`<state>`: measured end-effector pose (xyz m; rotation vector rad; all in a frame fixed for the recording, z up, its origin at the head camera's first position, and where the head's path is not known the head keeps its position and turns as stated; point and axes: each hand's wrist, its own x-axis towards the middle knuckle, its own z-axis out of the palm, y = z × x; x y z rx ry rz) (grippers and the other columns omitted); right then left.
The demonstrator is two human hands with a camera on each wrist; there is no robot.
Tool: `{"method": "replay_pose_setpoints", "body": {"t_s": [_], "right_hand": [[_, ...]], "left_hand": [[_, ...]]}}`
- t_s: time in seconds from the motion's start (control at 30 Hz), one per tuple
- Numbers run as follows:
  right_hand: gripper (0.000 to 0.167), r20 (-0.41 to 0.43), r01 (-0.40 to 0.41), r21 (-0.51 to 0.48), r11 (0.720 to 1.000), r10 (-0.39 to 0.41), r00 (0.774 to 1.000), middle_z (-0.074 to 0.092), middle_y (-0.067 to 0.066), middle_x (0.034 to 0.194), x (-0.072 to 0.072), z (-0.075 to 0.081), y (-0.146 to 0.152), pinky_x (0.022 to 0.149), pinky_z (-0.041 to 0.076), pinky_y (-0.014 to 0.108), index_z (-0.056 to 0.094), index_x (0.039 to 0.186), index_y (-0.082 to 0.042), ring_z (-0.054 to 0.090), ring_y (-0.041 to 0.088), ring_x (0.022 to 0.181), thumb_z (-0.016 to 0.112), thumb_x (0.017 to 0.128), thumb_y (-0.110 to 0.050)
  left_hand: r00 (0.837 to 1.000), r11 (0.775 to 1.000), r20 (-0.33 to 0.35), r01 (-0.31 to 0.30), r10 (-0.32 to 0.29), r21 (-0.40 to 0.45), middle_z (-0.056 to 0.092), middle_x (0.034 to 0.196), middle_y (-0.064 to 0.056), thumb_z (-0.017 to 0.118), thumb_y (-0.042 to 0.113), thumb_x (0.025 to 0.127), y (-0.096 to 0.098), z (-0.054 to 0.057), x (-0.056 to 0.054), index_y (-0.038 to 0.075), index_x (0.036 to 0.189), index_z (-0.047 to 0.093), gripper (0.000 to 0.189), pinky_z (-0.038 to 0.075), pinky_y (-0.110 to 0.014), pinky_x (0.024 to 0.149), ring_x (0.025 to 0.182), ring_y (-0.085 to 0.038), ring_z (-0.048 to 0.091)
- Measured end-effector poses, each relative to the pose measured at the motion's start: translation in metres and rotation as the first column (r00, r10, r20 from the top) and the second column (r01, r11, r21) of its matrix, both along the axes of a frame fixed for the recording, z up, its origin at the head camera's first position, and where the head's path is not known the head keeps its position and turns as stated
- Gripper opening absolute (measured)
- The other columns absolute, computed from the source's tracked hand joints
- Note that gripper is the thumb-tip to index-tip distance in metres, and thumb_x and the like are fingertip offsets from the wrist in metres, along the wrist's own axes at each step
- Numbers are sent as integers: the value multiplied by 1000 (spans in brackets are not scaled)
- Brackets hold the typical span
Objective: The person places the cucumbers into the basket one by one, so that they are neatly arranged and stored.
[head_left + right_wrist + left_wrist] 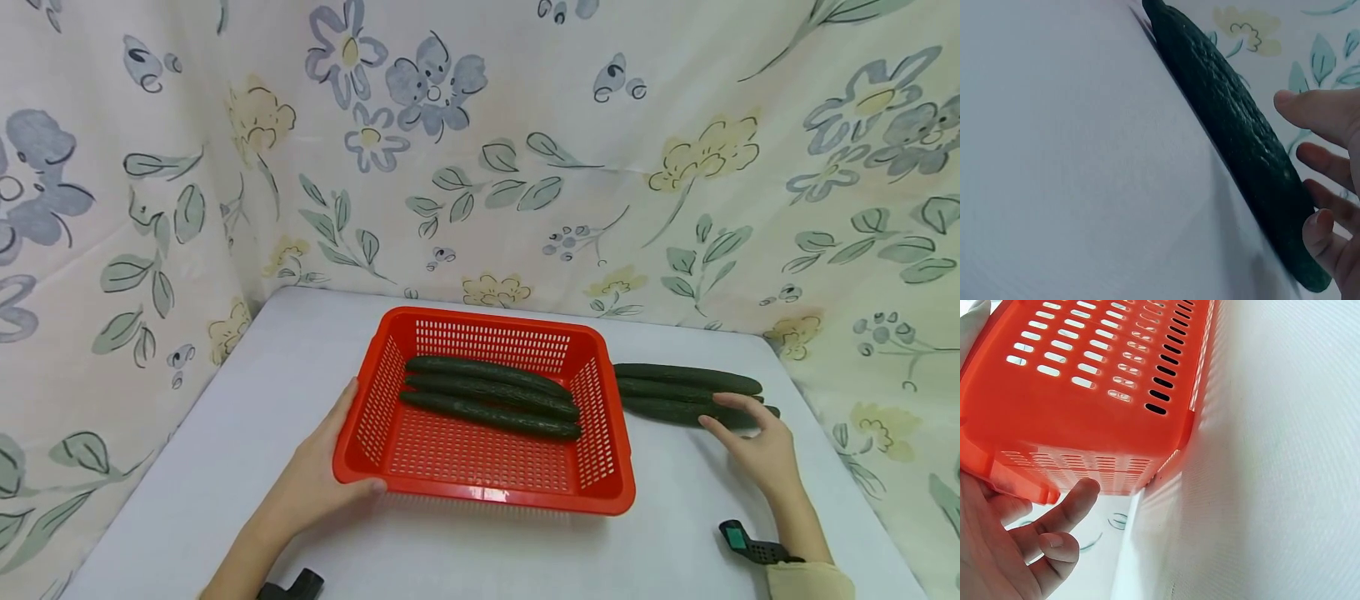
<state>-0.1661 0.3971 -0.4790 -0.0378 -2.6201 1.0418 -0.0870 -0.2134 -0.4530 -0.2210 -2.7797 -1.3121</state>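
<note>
On the table [225,433], the left hand [318,479] clasps the red basket [480,497] by its near-left corner, I'd guess to steady it; three cucumbers [491,393] lie parallel inside. By the right edge, the right hand [768,450], thumb and fingers parted, hovers about the nearest of three loose cucumbers [671,412], gripping nothing.

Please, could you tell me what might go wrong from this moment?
1. The left hand holds the red perforated plastic basket at one end; if it tips, the three long dark-green cucumbers inside, lying loose, could roll.
2. The right hand is near one end of the nearest long dark-green cucumber outside; lifting it from there may make it swing or slip.
3. Two similar cucumbers lie close beside it, so grasping might nudge them.
</note>
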Motion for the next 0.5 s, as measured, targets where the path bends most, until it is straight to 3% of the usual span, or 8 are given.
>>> {"method": "replay_pose_setpoints", "body": {"t_s": [0.1,0.17,0.27,0.5], "right_hand": [[54,34,0,22,1000,-1,999,63,-9,137,-1,-1,4,112,35,69,66,137,-4,47,35,145,82,95,-34],[54,44,-20,53,998,18,999,60,14,145,-2,-3,5,108,34,75,65,137,-3,43,55,142,82,95,-33],[51,12,-73,129,989,72,997,56,31,143,-5,-5,6,105,33,79,67,132,-1,43,61,136,85,92,-27],[47,-95,-129,240,962,155,983,65,30,127,-12,-10,7,102,33,78,72,120,0,48,57,127,92,79,-12]], "left_hand": [[1000,1000,1,3,-3,6,35,170,-15,92,53,73,0,1,0,28,173,8,133,64,-44,85,131,-36,59],[1000,1000,1,4,-4,7,35,170,-15,92,53,73,-1,0,0,28,173,8,133,64,-43,85,131,-36,59],[1000,1000,-1,5,-5,5,36,170,-15,93,52,73,-1,0,0,29,173,8,133,64,-41,84,130,-35,60],[1000,1000,-12,4,-4,-9,37,169,-15,93,51,73,-1,-2,-1,29,173,8,133,63,-38,84,129,-34,60]]}}
